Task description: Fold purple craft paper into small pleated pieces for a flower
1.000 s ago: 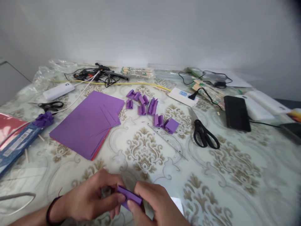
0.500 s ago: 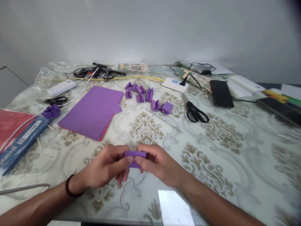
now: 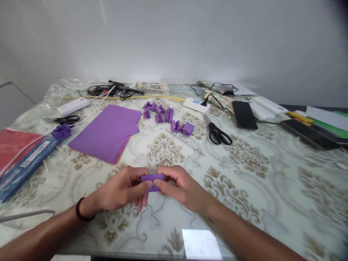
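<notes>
Over the near part of the table, the folded purple piece was held off the surface between both hands. Its long edge, slanted one second earlier, had come level in the view. The left hand pinched its left portion and the right hand its right portion, each between thumb and curled forefinger. The thumbs lay nearly tip to tip on the near face; the left hand's lower fingers hung loosely beneath. This alignment suggested even pressure along the fold.

Beyond the hands, small folded purple pieces stood in a loose cluster, with a clear ruler just in front. Purple sheets lay stacked over red to the left; black-handled scissors lay to the right. Crumpled purple paper rested near a second pair of scissors.

Toward the rear were a power strip, a black phone and tangled dark cables. A plain pale wall closed off the room behind the table.
</notes>
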`<state>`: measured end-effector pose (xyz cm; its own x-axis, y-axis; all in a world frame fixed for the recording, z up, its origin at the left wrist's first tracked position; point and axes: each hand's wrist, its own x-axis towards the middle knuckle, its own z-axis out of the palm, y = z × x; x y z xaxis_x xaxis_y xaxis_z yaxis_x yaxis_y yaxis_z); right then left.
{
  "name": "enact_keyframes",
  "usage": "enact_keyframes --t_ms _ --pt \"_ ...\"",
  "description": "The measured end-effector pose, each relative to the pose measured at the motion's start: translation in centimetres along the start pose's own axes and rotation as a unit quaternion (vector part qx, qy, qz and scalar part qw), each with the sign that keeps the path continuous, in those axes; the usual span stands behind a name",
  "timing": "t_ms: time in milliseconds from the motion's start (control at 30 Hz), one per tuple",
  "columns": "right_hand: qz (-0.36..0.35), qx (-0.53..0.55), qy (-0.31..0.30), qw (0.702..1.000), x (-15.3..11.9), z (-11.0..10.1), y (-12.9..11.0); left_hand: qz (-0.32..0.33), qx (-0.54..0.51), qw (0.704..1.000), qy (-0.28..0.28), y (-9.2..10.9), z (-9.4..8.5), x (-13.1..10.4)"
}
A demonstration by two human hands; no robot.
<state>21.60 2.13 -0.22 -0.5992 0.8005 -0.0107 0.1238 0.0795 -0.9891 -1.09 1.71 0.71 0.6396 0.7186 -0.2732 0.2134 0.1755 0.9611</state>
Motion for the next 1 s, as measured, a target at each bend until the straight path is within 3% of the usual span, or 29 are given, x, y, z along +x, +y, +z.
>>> enact_keyframes --t_ms 433,667,900,1000 --pt "0.005 0.019 -0.039 0.999 -0.2 0.55 -0.29 0.044 0.086 0.995 -0.02 0.0 -0.39 -0.54" --pt "0.015 -0.001 -0.005 1.0 -0.18 0.56 -0.24 0.05 0.065 0.997 0.014 -0.04 -0.31 -0.48" --pt "0.006 -0.031 0.027 0.999 -0.05 0.1 -0.27 0.053 0.067 0.996 0.013 -0.21 -0.38 -0.24" --pt "-0.015 -0.039 0.011 0.999 -0.03 0.02 -0.06 0.058 0.07 0.996 0.006 -0.31 -0.36 -0.19"
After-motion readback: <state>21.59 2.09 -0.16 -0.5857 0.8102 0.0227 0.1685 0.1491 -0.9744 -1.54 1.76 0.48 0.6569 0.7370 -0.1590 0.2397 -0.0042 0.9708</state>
